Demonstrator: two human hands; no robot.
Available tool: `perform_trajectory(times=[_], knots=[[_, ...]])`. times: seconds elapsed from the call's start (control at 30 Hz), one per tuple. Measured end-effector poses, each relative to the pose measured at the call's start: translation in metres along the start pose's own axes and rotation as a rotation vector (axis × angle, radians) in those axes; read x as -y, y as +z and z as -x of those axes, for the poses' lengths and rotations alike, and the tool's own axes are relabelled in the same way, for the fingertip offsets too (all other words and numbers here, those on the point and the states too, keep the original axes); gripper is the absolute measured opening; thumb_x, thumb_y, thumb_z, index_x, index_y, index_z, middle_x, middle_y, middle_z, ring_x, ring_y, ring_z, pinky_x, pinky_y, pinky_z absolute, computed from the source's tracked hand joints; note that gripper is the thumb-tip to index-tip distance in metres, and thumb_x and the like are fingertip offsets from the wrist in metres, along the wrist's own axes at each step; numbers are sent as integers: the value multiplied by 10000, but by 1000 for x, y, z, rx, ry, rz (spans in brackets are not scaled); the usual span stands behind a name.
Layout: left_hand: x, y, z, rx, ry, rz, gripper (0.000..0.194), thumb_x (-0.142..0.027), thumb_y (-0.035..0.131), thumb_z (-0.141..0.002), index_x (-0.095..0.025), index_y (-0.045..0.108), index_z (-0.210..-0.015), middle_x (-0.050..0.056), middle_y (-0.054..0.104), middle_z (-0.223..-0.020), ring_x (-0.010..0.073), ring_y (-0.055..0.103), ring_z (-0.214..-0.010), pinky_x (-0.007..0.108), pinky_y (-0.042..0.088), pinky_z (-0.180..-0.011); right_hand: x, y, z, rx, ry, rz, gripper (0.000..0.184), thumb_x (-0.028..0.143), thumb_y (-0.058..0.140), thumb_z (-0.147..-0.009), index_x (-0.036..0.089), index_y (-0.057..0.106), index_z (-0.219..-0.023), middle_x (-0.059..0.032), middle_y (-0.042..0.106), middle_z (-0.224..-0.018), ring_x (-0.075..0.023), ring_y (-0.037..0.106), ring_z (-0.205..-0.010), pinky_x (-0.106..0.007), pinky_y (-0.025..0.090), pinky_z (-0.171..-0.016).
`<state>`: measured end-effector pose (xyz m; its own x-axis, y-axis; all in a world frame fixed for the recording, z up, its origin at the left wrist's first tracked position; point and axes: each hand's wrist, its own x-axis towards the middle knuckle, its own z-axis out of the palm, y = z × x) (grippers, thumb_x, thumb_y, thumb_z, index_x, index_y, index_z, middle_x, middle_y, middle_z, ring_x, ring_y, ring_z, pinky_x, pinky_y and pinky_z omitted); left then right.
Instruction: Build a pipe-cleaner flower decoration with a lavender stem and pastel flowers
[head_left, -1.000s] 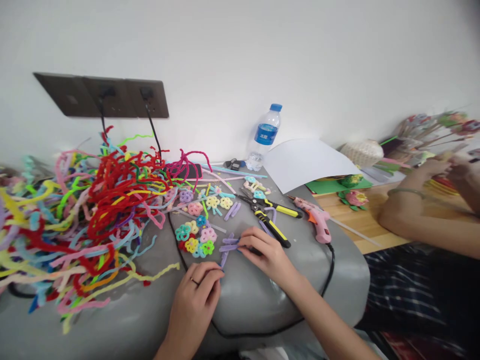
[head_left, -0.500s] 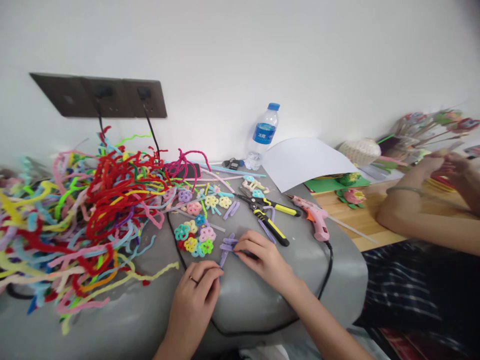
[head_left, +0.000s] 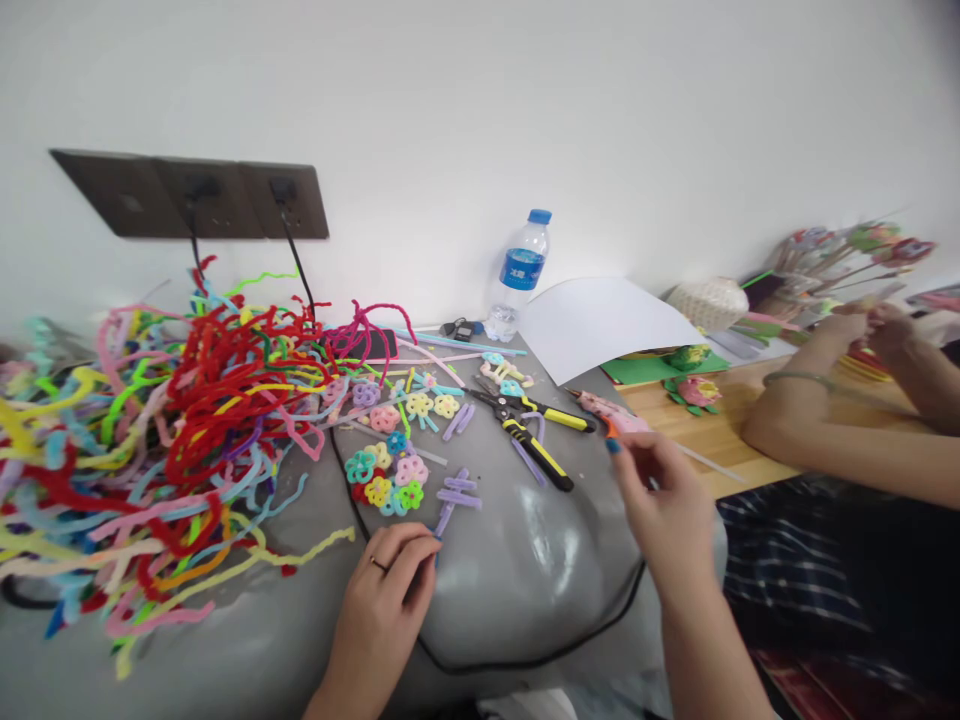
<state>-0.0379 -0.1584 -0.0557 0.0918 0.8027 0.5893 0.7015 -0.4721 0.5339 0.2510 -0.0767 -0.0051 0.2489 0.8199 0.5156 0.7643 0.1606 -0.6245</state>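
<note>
The right hand (head_left: 664, 500) closes around the pink glue gun (head_left: 611, 410) at 3 o'clock, fingers curled over its body. The left hand (head_left: 390, 580) rests narrow at 6 o'clock, fingertips pinning purple stems (head_left: 452, 497). Just beside these lie flowers (head_left: 386, 480); pliers (head_left: 529, 430) sit at 1 o'clock. The cord (head_left: 525, 655) loops under the wrist; lifting could snag it. A hot nozzle could burn fingers or the grey cover (head_left: 525, 560).

Pink glue gun (head_left: 609, 412) lying on grey surface, prob. partly hidden.
</note>
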Motion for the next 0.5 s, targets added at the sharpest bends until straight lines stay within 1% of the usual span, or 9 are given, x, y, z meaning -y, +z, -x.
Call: perform_trajectory(times=[0.07, 0.1, 0.13, 0.2, 0.3, 0.4, 0.5], knots=[[1, -2, 0, 0, 9, -6, 213, -69, 519, -949, -232, 644, -1005, 32, 711, -947, 171, 707, -853, 286, 580, -796, -20, -11, -5, -20, 189, 137, 259, 493, 553, -870, 238, 569, -831, -52, 658, -709, -219, 619, -622, -324, 465, -570], [1, -3, 0, 3, 9, -14, 203, -77, 524, -953, -231, 645, -1008, 34, 708, -948, 175, 702, -852, 294, 576, -800, -31, -14, -7, 8, 260, 199, 298, 539, 543, -850, 245, 548, -807, -69, 673, -718, -235, 632, -629, -333, 463, -565], [1, -5, 1, 9, 9, -26, 195, -85, 528, -957, -230, 647, -1011, 36, 707, -950, 179, 697, -851, 304, 572, -803, -40, -16, -8, 65, 323, 256, 328, 579, 545, -818, 253, 528, -783, -77, 680, -713, -250, 638, -623, -342, 453, -552], [2, -7, 3, 18, 8, -50, 186, -98, 530, -964, -231, 650, -1016, 38, 705, -951, 187, 687, -845, 321, 563, -801, -57, -17, -10, 171, 404, 335, 371, 628, 580, -737, 266, 500, -744, -85, 684, -700, -287, 659, -647, -353, 442, -545], [4, -11, 6, 19, 10, -71, 187, -105, 524, -971, -232, 652, -1021, 34, 706, -945, 188, 678, -837, 327, 551, -790, -71, -11, -11, 233, 440, 379, 396, 649, 590, -694, 269, 499, -754, -91, 707, -725, -320, 691, -701, -359, 440, -555], [4, -13, 9, 9, 7, -84, 193, -104, 522, -970, -235, 657, -1013, 28, 704, -930, 185, 676, -829, 323, 548, -784, -73, -8, -15, 268, 464, 388, 396, 644, 598, -690, 260, 530, -757, -101, 724, -739, -325, 711, -714, -359, 446, -553], [4, -12, 10, -1, 1, -87, 193, -101, 528, -965, -238, 661, -996, 20, 704, -913, 181, 680, -815, 318, 550, -781, -74, -8, -21, 311, 478, 376, 372, 599, 643, -670, 244, 584, -763, -97, 733, -716, -321, 719, -699, -352, 448, -545]])
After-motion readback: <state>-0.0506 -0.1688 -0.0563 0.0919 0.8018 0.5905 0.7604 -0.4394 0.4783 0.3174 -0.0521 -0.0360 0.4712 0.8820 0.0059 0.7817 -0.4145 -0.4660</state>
